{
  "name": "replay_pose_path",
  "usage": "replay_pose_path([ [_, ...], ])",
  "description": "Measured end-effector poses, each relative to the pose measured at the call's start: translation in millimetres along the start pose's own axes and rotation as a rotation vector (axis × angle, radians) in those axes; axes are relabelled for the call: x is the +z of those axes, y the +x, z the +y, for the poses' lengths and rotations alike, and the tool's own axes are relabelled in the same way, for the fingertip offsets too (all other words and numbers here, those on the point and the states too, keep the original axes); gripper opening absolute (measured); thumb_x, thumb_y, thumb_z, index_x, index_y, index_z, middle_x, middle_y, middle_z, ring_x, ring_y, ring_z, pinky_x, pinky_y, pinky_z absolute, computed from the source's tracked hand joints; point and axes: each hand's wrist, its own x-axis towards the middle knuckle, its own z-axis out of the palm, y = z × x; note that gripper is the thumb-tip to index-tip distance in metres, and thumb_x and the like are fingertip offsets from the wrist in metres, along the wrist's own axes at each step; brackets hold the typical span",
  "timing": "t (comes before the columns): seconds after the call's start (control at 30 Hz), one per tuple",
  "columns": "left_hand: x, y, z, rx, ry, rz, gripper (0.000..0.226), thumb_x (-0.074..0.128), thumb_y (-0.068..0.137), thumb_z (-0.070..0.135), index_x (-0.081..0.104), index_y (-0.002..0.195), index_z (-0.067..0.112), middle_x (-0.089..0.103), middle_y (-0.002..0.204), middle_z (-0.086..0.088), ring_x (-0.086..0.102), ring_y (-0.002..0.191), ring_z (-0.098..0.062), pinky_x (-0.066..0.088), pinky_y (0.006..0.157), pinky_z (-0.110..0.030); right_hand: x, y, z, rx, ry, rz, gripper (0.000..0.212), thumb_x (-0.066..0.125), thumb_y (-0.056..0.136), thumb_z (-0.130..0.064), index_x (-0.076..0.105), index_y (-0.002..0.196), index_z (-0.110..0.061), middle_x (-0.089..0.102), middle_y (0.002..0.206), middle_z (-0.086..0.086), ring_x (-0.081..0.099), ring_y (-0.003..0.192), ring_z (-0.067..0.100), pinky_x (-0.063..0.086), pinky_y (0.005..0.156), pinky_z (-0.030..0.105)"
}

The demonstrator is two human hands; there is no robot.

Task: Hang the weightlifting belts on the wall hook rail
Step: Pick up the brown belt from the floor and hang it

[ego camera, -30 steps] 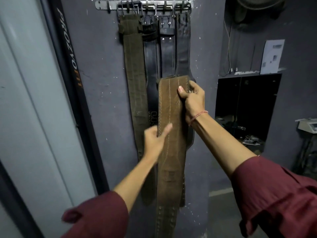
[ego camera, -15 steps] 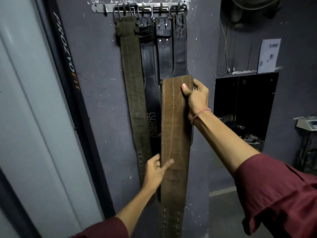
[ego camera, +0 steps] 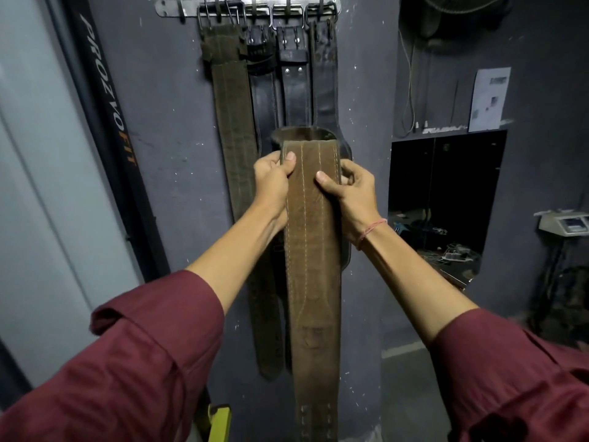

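At the centre of the frame both hands grip the folded top of a wide tan suede weightlifting belt with pale stitch lines (ego camera: 310,250). The left hand (ego camera: 273,183) has its thumb pressed flat on the front face near the left edge, and its fingers (ego camera: 266,161) curl round behind that edge. The right hand (ego camera: 353,193) mirrors it, thumb on the front near the right edge, fingers wrapped behind. The belt's upper end bends back over itself just above the thumbs, showing a darker inner face; how far that back portion reaches is hard to tell. Below the hands it hangs straight to the bottom of the frame, with punched holes near its lower end. It is well below the metal wall hook rail (ego camera: 255,9) at the top of the frame, where an olive suede belt (ego camera: 231,122) and three dark leather belts (ego camera: 296,90) hang by their buckles against the grey wall (ego camera: 153,122).
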Motion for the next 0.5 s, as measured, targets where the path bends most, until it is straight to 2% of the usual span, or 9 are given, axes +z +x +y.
replay_pose_path([
  [0.1,3,-3,1,0.044,-0.004,0.056,0.021,0.046,0.099,0.0,0.066,0.091,0.002,0.069,0.08,-0.011,0.068,0.068,-0.016,0.058,0.071,-0.035,-23,-33,34,0.121,-0.1,-0.157,0.043,0.079,0.076,-0.003,0.063,0.116,-0.001,0.073,0.109,0.011,0.072,0.101,0.024,0.058,0.088,0.041],
  [0.2,-3,-1,6,0.045,-0.032,0.12,0.022,0.047,0.098,0.0,0.066,0.086,0.003,0.068,0.081,-0.013,0.066,0.076,-0.024,0.055,0.084,-0.049,-50,-98,105,0.353,-0.224,-0.313,0.038,0.08,0.074,-0.001,0.068,0.11,-0.003,0.074,0.11,0.009,0.071,0.104,0.023,0.054,0.096,0.047],
  [0.27,-8,0,7,0.045,-0.029,0.144,0.022,0.047,0.098,0.0,0.066,0.086,0.003,0.067,0.085,-0.016,0.064,0.084,-0.03,0.053,0.09,-0.055,-64,-141,152,0.501,-0.275,-0.341,0.03,0.082,0.072,-0.003,0.072,0.101,-0.003,0.076,0.103,0.008,0.072,0.1,0.023,0.052,0.095,0.054],
  [0.33,-13,0,3,0.047,-0.025,0.159,0.021,0.047,0.098,0.001,0.066,0.089,0.002,0.066,0.089,-0.018,0.063,0.09,-0.032,0.05,0.093,-0.057,-68,-157,173,0.59,-0.328,-0.308,0.036,0.087,0.068,-0.011,0.072,0.099,-0.001,0.077,0.101,0.008,0.072,0.098,0.024,0.052,0.094,0.057],
  [0.4,-18,2,-2,0.047,-0.027,0.169,0.018,0.049,0.097,0.004,0.065,0.101,-0.004,0.066,0.099,-0.021,0.063,0.096,-0.033,0.048,0.098,-0.057,-58,-138,157,0.542,-0.348,-0.303,0.054,0.09,0.064,-0.023,0.068,0.109,-0.004,0.075,0.108,0.005,0.071,0.102,0.021,0.052,0.096,0.053],
  [0.47,-21,9,-7,0.036,-0.006,0.179,0.028,0.052,0.096,0.011,0.059,0.115,-0.009,0.066,0.108,-0.022,0.064,0.101,-0.032,0.049,0.099,-0.053,-35,-99,117,0.417,-0.276,-0.256,0.055,0.085,0.072,-0.023,0.062,0.12,-0.009,0.072,0.115,0.003,0.069,0.106,0.018,0.052,0.099,0.048],
  [0.5,-21,9,-9,0.049,0.018,0.166,0.026,0.051,0.098,0.011,0.06,0.112,-0.008,0.067,0.103,-0.02,0.065,0.095,-0.029,0.052,0.093,-0.049,-23,-76,92,0.345,-0.207,-0.237,0.055,0.081,0.077,-0.023,0.058,0.126,-0.012,0.07,0.119,0.003,0.068,0.108,0.017,0.053,0.099,0.044],
])
